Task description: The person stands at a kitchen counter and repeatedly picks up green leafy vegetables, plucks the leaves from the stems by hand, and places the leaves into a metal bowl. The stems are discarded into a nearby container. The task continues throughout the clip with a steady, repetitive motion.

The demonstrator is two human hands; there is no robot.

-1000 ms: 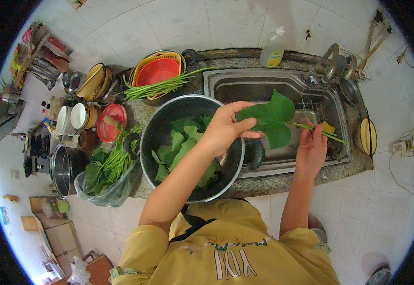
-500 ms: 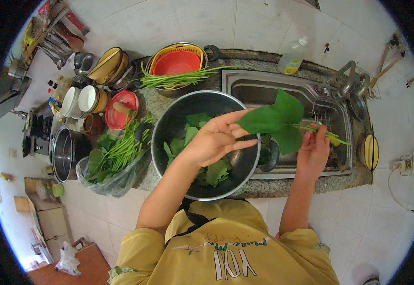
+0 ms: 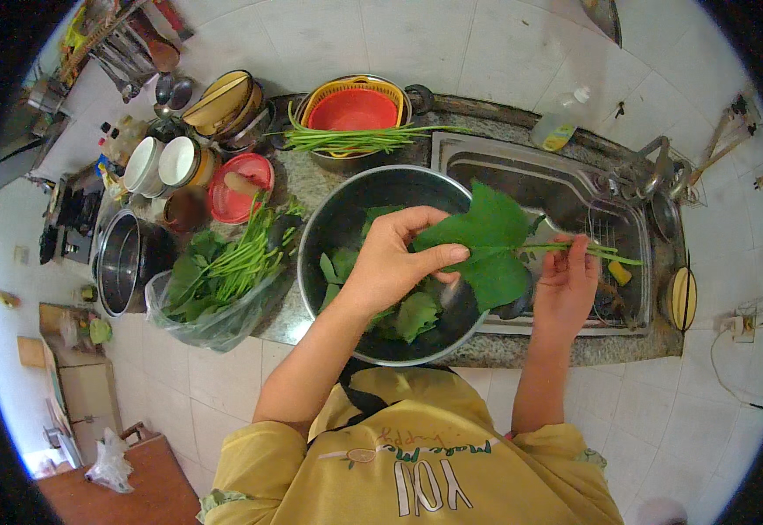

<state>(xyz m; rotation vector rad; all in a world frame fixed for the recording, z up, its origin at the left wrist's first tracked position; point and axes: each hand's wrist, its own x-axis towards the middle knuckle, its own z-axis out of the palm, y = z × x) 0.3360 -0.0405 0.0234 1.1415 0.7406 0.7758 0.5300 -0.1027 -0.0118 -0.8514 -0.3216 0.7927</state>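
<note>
left grip (image 3: 399, 261) pinches a broad, lobed green leaf (image 3: 490, 245), right grip (image 3: 567, 287) its slim stem (image 3: 616, 254).

- A green leaf (image 3: 486, 241) is held by the left hand (image 3: 397, 261).
- Stems (image 3: 619, 255) are pinched by the right hand (image 3: 567, 289).
- More leaves (image 3: 416, 317) are contained in a pot (image 3: 336, 208).

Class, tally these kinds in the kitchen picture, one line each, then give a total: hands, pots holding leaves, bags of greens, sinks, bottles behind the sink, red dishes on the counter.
Hands: 2 (left hand, right hand)
Pots holding leaves: 1
Bags of greens: 1
Sinks: 1
Bottles: 1
Red dishes: 2
Total: 8
</note>
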